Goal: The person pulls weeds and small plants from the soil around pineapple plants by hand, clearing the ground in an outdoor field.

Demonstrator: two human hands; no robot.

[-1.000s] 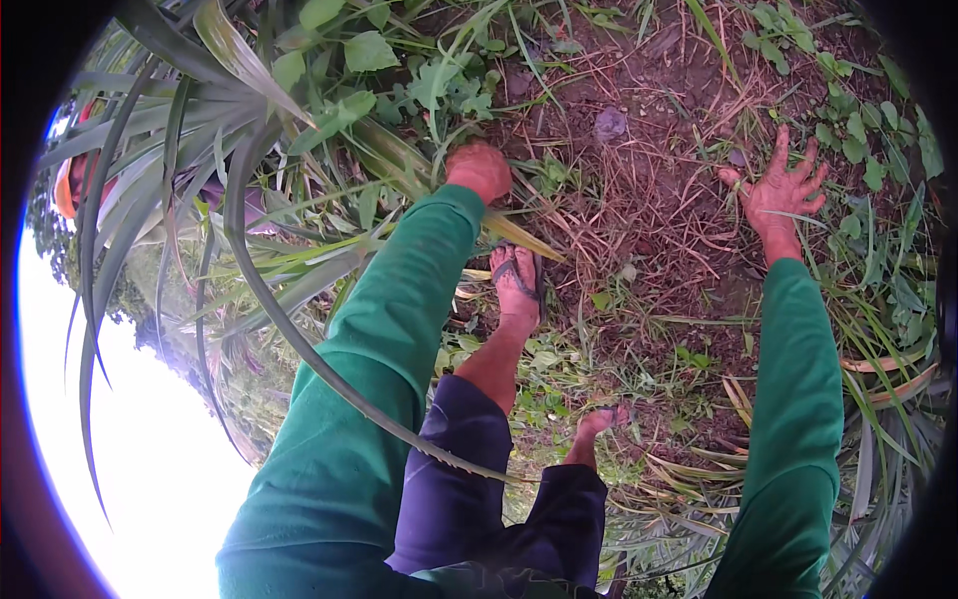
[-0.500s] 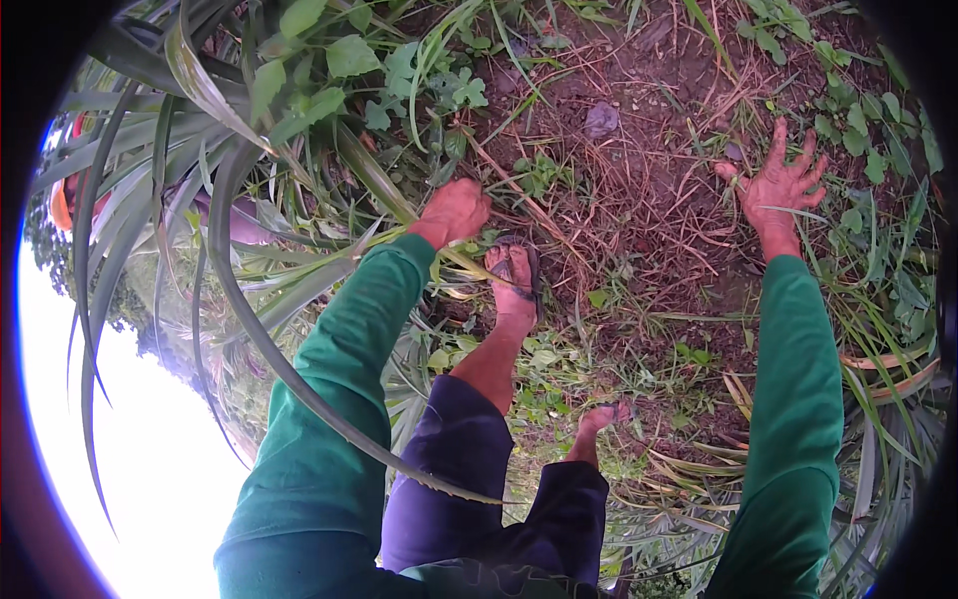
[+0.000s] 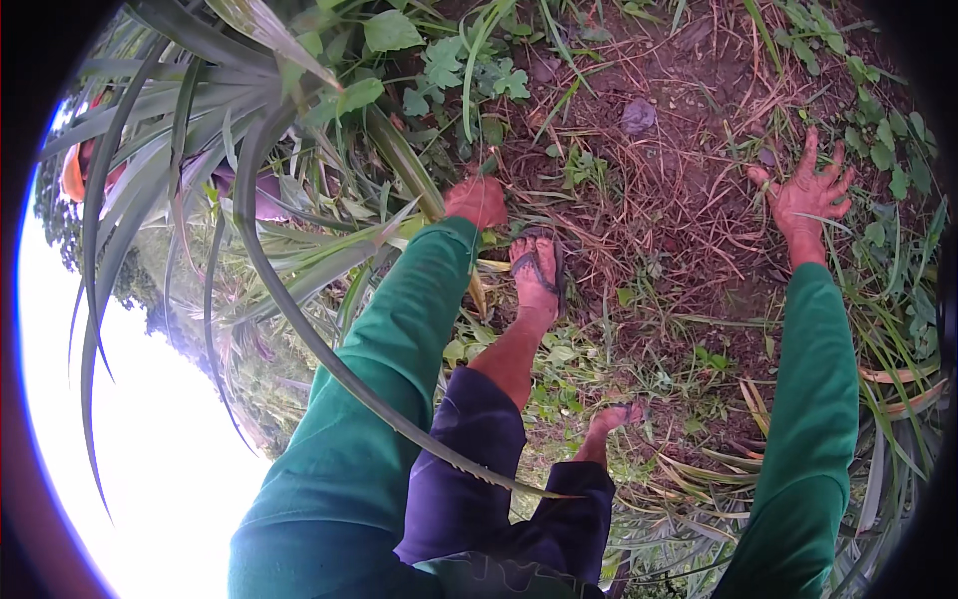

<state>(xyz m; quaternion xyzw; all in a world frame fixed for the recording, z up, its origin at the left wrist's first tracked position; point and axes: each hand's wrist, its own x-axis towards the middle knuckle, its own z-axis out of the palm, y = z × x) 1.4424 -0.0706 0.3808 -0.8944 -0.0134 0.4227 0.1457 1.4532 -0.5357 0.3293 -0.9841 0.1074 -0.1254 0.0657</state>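
Observation:
My left hand [image 3: 477, 203] is closed in a fist low among the weeds, beside the base of a long-leaved spiny plant [image 3: 261, 135]. A few thin green stems [image 3: 487, 163] show at its knuckles, but what lies inside the fingers is hidden. My right hand [image 3: 806, 205] is held over the ground at the right with its fingers spread and nothing in them. Broad-leaved weeds [image 3: 444, 62] grow just above my left hand. Dry brown grass stalks [image 3: 659, 190] litter the reddish soil [image 3: 689, 90] between the two hands.
A long, toothed leaf [image 3: 344, 374] arches across my left forearm. My sandalled foot [image 3: 537, 265] stands close to my left hand. A person in an orange cap [image 3: 72, 172] is partly hidden behind leaves at the far left. Creeping weeds [image 3: 893, 150] line the right side.
The whole view has shifted a little, so the ground, plants and feet sit further right. My left hand stays closed by the plant base; my right hand stays spread.

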